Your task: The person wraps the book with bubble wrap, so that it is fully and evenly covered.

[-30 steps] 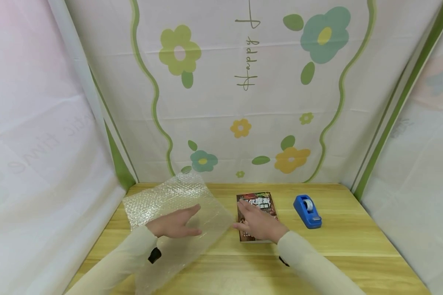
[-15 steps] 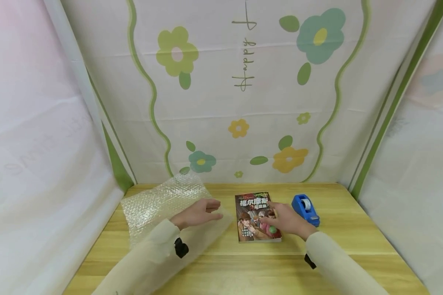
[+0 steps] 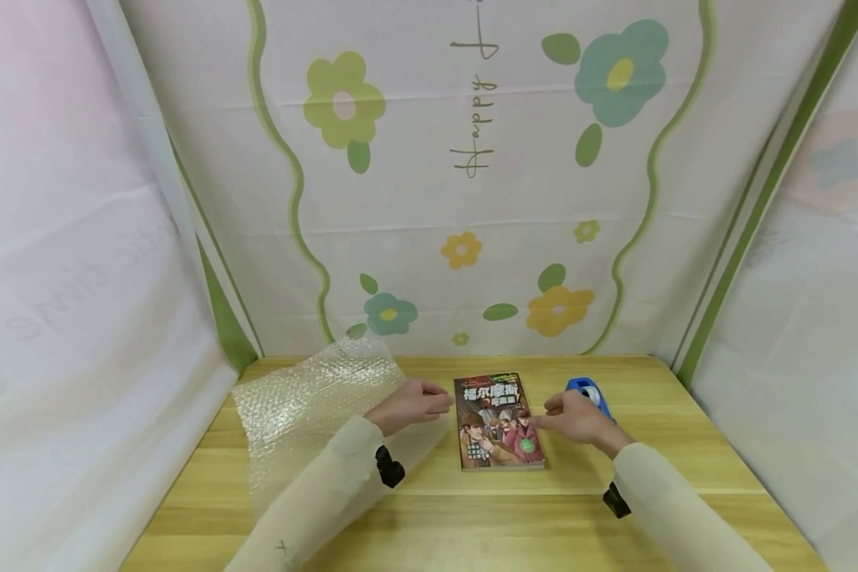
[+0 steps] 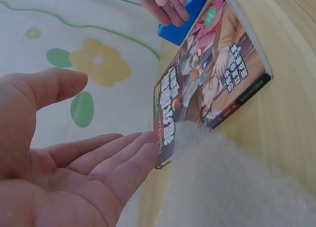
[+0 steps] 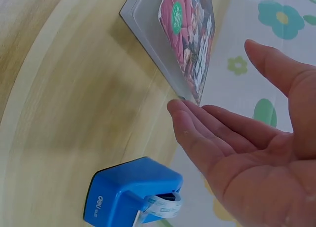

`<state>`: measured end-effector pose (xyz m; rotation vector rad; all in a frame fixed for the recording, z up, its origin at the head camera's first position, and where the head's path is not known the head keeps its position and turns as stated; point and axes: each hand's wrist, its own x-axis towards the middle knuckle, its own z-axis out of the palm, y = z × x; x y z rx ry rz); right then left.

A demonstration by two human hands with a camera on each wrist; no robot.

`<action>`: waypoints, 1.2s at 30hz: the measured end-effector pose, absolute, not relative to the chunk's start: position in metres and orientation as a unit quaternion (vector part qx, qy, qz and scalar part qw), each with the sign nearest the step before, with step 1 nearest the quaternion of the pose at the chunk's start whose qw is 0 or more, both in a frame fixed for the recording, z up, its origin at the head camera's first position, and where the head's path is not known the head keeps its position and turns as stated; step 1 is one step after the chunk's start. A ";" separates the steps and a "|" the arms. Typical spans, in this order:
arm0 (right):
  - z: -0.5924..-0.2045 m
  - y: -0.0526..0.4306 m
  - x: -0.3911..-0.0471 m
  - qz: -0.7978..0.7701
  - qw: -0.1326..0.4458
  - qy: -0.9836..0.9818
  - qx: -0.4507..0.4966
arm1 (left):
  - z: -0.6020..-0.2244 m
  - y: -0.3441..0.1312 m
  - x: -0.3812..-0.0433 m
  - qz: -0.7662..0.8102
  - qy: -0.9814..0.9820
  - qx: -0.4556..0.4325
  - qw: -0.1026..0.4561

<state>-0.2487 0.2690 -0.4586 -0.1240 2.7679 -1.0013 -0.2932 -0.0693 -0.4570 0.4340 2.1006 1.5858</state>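
table (image 3: 472, 524) — right hand (image 3: 579, 417) part-hides dispenser (image 3: 602, 400)

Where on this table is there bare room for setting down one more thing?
The table is bare in front of the book, between the sleeves, and right of the tape dispenser. A narrow bare strip lies behind the book, before the cloth wall. Beside the book it is crowded: left hand and bubble wrap left, right hand and tape dispenser right.

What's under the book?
The wooden table shows around the book, which lies flat on it. Whatever is right beneath the book is covered, so I can't tell.
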 end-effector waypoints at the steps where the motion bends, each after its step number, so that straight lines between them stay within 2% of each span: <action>1: -0.459 0.271 -0.249 -0.337 0.099 0.935 -0.038 | -0.459 -0.066 -0.295 0.580 0.763 0.157 0.237; 17: -0.473 0.275 -0.250 -0.409 0.149 0.900 0.015 | -0.483 -0.041 -0.301 0.568 0.782 0.106 0.235; 36: -0.489 0.261 -0.252 -0.430 0.133 0.892 0.030 | -0.496 -0.039 -0.305 0.618 0.745 0.045 0.248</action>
